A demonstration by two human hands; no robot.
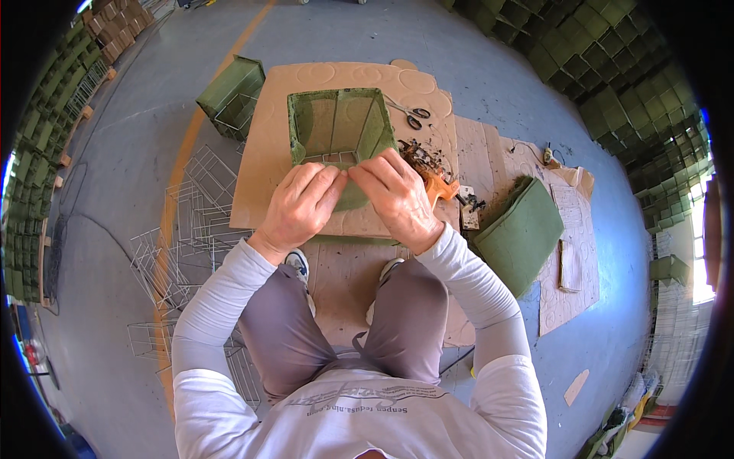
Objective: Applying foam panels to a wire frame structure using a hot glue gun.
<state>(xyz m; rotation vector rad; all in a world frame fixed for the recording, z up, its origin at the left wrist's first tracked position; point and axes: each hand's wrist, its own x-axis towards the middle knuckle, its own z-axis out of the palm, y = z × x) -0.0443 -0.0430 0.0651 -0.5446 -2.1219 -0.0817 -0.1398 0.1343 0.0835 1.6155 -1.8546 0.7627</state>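
Observation:
An open-topped green fabric basket (336, 122) with a thin wire frame stands on a cardboard-covered work surface (264, 180) in front of me. My left hand (302, 203) and my right hand (394, 195) meet at its near rim. Both pinch the edge with thumbs and fingers, fingertips almost touching. The exact bit of fabric or wire between them is hidden by the fingers. Right of the basket lie dark-handled scissors (417, 116) and a heap of small dark pieces (422, 157), beside a crumpled orange item (441, 190).
A second green basket (232, 96) stands at the left edge of the cardboard. Bare wire frames (202, 214) lie piled on the floor to my left. Folded green fabric (524, 237) is stacked on cardboard at the right. Green baskets (604, 61) rise in tall stacks at both sides.

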